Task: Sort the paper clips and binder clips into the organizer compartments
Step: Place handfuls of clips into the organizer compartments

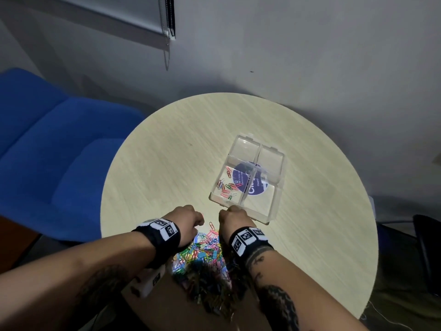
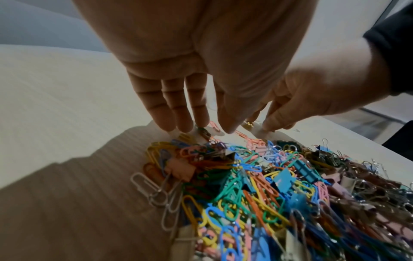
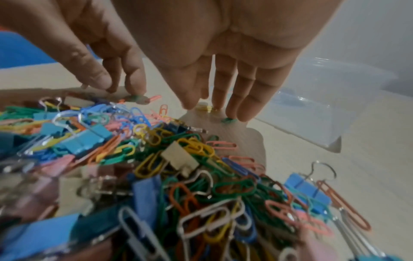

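A heap of coloured paper clips and binder clips (image 1: pixel 202 256) lies at the table's near edge, between my wrists. The clear four-compartment organizer (image 1: pixel 274 163) stands just beyond; its near-left compartment holds several paper clips (image 1: pixel 226 187). My left hand (image 2: pixel 208 128) points straight fingers down at the heap's far edge, fingertips on a green paper clip (image 2: pixel 202 131). My right hand (image 3: pixel 208 109) reaches down beside it, straight fingers over a small yellow clip (image 3: pixel 206 107) and a green clip (image 3: pixel 228 120). Neither hand grips anything that I can see.
The round pale wood table (image 1: pixel 167 151) has bare surface left of and behind the organizer. A blue upholstered seat (image 1: pixel 47 144) stands to the left, a grey wall behind. The organizer's near corner (image 3: pixel 333 144) is close to my right fingers.
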